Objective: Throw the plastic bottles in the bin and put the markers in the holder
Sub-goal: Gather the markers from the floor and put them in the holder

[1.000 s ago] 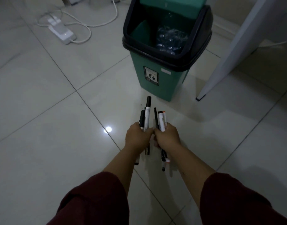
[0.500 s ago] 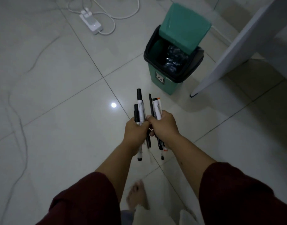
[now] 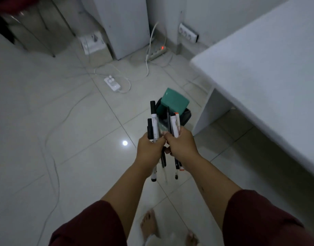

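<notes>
Both hands sit near the middle of the view, knuckles touching, each fist wrapped around its own bundle of markers. The left hand (image 3: 150, 150) grips a white-barrelled, black-capped marker (image 3: 154, 121) whose cap points toward 12 o'clock, along with a shorter black marker (image 3: 149, 128) just at its 9 o'clock side; the lower ends of this bundle stick out below the fist toward 6 o'clock. The right hand (image 3: 182, 145) is closed on a white marker with an orange cap (image 3: 175, 124) and a thin dark pen-like marker (image 3: 169, 121) beside it at 9 o'clock, with more ends poking out under the fist. Directly beyond the marker tips, at 12 o'clock from the hands, stands the green bin (image 3: 174, 105) with its black rim and tilted green swing lid; the markers partly cover it and its contents are hard to make out. At 3 o'clock from the bin is the leg of a white table (image 3: 270, 68), whose top fills the upper right. At 11 o'clock from the bin, a white power adapter (image 3: 112, 83) lies on the tiled floor (image 3: 63, 130) among loose white cables, and farther off at 12 o'clock a power strip (image 3: 157, 53) shows a red light beside a white cabinet (image 3: 124, 23). Dark red sleeves (image 3: 92, 226) cover both upper arms, and bare toes (image 3: 150, 222) show at 6 o'clock. No marker holder is in view.
</notes>
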